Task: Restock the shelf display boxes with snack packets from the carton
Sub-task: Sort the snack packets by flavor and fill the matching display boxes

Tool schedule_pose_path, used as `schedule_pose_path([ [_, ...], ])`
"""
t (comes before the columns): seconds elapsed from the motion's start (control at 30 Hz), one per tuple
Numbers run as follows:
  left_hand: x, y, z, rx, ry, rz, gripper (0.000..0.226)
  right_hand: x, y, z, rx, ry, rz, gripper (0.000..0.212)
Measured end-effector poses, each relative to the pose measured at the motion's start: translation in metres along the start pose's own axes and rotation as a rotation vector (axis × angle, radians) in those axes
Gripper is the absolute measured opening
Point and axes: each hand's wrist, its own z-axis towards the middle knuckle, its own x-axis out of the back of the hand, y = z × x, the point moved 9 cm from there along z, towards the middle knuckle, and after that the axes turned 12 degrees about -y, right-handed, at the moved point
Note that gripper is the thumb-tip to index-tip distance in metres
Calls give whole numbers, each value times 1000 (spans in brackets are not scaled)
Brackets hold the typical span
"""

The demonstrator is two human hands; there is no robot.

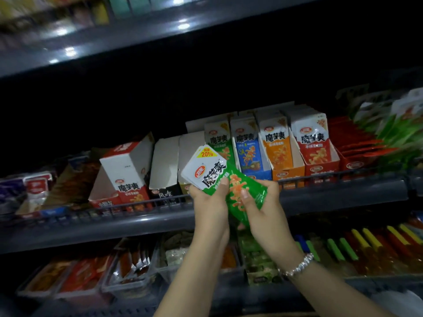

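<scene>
two hands (211, 197) (263, 202) hold green packets (219, 179) before dim grey shelf (137, 221)

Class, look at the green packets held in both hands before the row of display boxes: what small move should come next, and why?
Probably lift the green packets up and back into the green display box directly behind them. Both the left hand and the right hand grip the stack, and its colour matches that box, not the blue box beside it.

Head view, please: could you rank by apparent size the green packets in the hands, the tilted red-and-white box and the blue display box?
1. Green-and-white snack packets, though nearness inflates them.
2. Tilted red-and-white cardboard box, nearly equal.
3. Blue display box, partly hidden.
</scene>
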Motion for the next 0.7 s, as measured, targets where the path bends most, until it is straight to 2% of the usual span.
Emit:
schedule_pose_path([
  [0.2, 1, 32, 45, 7, -29, 185, 26, 2, -19, 39, 112, -56, -281, 28],
  [0.27, 0, 41, 57, 15, -52, 259, 25, 2, -19, 45, 163, -88, -484, 36],
  [0.4, 0, 62, 90, -38, -72, 325, 25, -2, -23, 46, 403, -46, -925, 43],
  [0.53, -8, 63, 121, -46, -100, 441, 28, -3, -5, 52, 390, -150, -1008, 43],
  [0.57, -9, 60, 127, -43, -101, 469, 31, -3, -2, 53, 395, -157, -1023, 42],
  [0.7, -14, 46, 148, -25, -117, 609, 64, -3, 3, 57, 422, -186, -1084, 43],
])
